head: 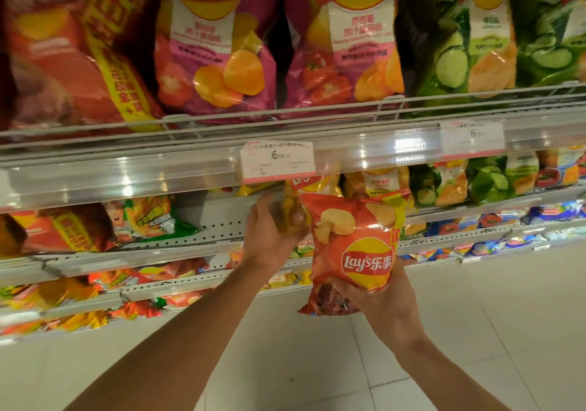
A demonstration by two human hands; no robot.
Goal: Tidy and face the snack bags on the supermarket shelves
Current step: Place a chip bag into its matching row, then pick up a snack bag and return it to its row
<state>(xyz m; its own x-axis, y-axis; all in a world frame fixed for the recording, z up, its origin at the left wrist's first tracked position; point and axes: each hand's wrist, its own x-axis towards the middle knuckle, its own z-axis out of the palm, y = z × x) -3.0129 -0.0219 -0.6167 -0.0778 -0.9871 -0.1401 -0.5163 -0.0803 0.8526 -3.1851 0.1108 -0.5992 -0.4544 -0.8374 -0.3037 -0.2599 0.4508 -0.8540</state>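
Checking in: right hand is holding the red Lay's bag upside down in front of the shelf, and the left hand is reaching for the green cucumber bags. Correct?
Not quite. In the head view the left hand is on a yellow-brown bag under the price tag, not the green cucumber bags, which sit further right. The right hand does hold the red Lay's bag upside down.

A clear price rail runs along the front of the upper shelf, with a low wire fence standing just above it. Two white price tags sit in the rail: one near the middle, the other farther right, each with a printed figure beginning with 6, the rest too blurred to read. Pale floor tiles fill the lower part of the view, below the bottom shelf.
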